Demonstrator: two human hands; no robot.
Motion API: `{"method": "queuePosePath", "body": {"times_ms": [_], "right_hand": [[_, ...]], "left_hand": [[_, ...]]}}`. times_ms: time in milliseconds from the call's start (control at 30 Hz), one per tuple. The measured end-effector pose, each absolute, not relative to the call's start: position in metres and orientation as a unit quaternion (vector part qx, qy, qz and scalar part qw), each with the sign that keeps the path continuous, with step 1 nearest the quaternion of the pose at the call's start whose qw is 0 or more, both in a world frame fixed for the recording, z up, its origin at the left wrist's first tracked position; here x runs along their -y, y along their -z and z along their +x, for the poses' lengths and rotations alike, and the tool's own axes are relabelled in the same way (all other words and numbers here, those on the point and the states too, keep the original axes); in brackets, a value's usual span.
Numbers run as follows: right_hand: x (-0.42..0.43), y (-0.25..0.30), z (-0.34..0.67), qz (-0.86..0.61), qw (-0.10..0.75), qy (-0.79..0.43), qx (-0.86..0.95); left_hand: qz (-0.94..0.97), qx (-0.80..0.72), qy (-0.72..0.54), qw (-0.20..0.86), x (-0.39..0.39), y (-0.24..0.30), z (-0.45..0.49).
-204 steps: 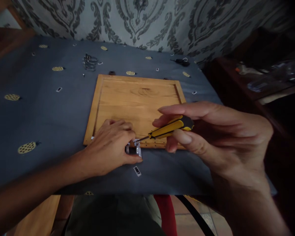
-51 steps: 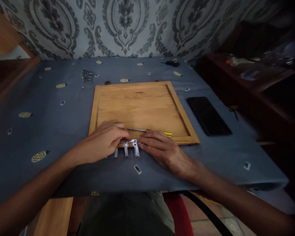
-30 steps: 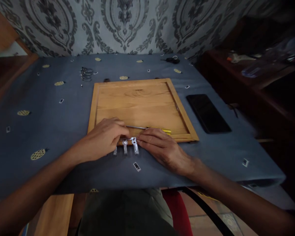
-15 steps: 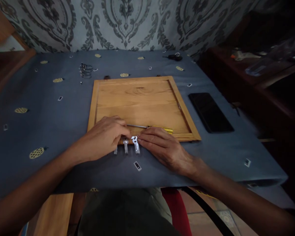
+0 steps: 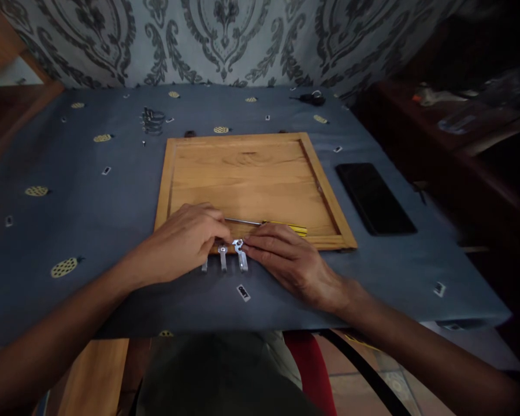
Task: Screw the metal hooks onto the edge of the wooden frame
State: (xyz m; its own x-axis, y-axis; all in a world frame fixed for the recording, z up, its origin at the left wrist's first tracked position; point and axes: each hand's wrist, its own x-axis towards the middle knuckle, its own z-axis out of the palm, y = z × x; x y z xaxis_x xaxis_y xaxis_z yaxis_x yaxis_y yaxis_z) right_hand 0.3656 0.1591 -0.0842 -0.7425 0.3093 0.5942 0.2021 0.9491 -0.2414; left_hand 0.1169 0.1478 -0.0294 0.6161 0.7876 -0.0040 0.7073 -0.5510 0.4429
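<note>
A framed wooden board [image 5: 242, 173] lies on the cloth-covered table. Along its near edge sit several small metal hooks. The middle metal hook [image 5: 223, 263] has a screw head in it. To its right, another metal hook [image 5: 242, 263] is tilted, its top between my two hands. My left hand [image 5: 190, 234] rests on the near rim, thumb and fingers pinched together by that top; what they hold is hidden. My right hand [image 5: 292, 263] is closed, its fingertips against the right side of the same hook. Behind it on the board lies a screwdriver [image 5: 286, 228] with a yellow-and-black handle, partly covered by my fingers.
A black phone [image 5: 375, 199] lies right of the board. Several more metal hooks [image 5: 151, 121] are piled at the back left, near a small screw [image 5: 144, 143]. Keys [image 5: 312, 98] lie at the back right. A patterned curtain [image 5: 225, 40] hangs behind the table [image 5: 91, 219].
The view has shifted slightly. My hands keep nearly the same pose by the right hook, which looks turned a little. The screwdriver stays in place on the board.
</note>
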Motion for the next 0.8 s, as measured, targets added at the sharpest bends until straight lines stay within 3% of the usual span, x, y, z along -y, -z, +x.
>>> {"method": "queuePosePath", "body": {"times_ms": [467,800], "right_hand": [[-0.16,0.088,0.367,-0.147,0.32,-0.097,0.931],[-0.162,0.087,0.369,-0.142,0.341,-0.09,0.925]], "left_hand": [[0.849,-0.457,-0.146,0.22,-0.148,0.028,0.11],[0.714,-0.648,-0.22,0.145,-0.189,0.006,0.023]]}}
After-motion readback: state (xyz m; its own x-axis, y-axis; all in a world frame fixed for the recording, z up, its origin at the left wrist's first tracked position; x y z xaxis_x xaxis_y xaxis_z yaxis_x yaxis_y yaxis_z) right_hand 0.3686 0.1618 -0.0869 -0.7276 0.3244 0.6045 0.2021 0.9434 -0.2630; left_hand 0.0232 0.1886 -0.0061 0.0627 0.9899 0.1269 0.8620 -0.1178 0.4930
